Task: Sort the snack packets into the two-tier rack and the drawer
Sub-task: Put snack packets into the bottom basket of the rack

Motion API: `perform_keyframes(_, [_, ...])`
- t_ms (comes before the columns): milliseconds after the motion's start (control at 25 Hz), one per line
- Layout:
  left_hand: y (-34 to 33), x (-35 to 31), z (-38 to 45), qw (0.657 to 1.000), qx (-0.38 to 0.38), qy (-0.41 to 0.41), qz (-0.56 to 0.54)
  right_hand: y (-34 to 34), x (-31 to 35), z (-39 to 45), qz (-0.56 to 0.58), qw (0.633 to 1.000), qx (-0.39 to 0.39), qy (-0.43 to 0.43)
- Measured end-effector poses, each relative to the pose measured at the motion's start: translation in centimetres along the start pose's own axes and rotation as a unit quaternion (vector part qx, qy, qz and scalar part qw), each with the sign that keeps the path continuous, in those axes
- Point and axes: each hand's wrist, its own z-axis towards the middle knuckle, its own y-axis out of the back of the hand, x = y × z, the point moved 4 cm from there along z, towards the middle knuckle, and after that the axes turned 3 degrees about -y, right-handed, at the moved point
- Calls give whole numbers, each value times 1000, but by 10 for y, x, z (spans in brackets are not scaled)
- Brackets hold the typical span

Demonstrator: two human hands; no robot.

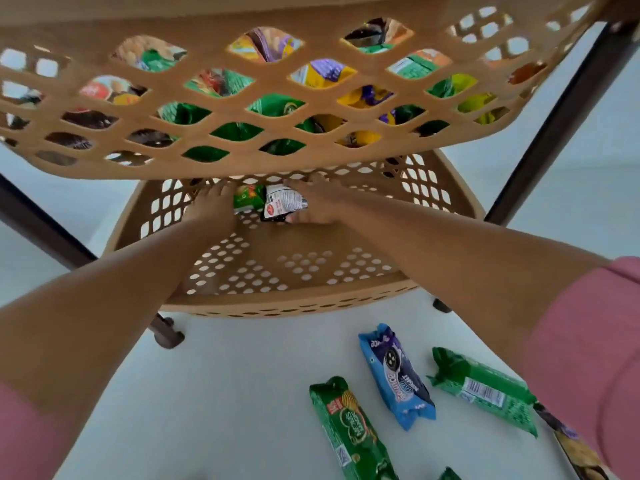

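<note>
Tan plastic lattice rack's lower tier (263, 271), frame centre, is being stocked: right hand (320, 206) grips a white-labelled snack packet (282, 202), left hand (213, 202) rests beside a green packet (247, 197), fingers hidden. Next, probably release and fetch the blue biscuit packet (398, 375) at lower right.

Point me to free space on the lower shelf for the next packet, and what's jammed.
Lower shelf: the near half is bare, from the front rim back to the hands. Its far middle is taken: left hand beside a green packet, right hand holding a white packet. Top basket looks packed. Floor packets lie front right.
</note>
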Motion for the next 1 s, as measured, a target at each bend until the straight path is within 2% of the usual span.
perform_keyframes(120, [2, -3, -6, 999, 40, 25, 1, 9, 3, -17, -3, 1000, 24, -2])
perform_keyframes(200, [12, -20, -17, 998, 32, 22, -39, 25, 7, -40, 58, 998, 4, 15])
perform_keyframes(280, [29, -44, -37, 995, -5, -18, -95, 43, 15, -79, 94, 990, -75, 74])
perform_keyframes(400, [59, -73, -95, 975, -107, -120, -152, 55, 15, -174, 98, 955, -202, 195])
perform_keyframes(480, [68, -81, -146, 955, -173, -174, -168, 48, -5, -239, 96, 942, -247, 207])
perform_keyframes(560, [61, -86, -196, 948, -183, -195, -175, 36, -44, -293, 99, 947, -269, 144])
perform_keyframes(640, [44, -90, -240, 945, -171, -200, -192, 17, -92, -338, 112, 954, -277, 32])
perform_keyframes(720, [23, -95, -278, 940, -160, -181, -240, -12, -137, -378, 153, 944, -275, -96])
perform_keyframes(800, [-2, -101, -315, 939, -141, -154, -273, -53, -157, -413, 185, 930, -263, -179])
perform_keyframes(880, [-29, -111, -347, 938, -119, -138, -296, -99, -152, -431, 180, 936, -227, -200])
perform_keyframes(1000, [-62, -132, -388, 931, -71, -134, -331, -143, -130, -435, 104, 954, -194, -205])
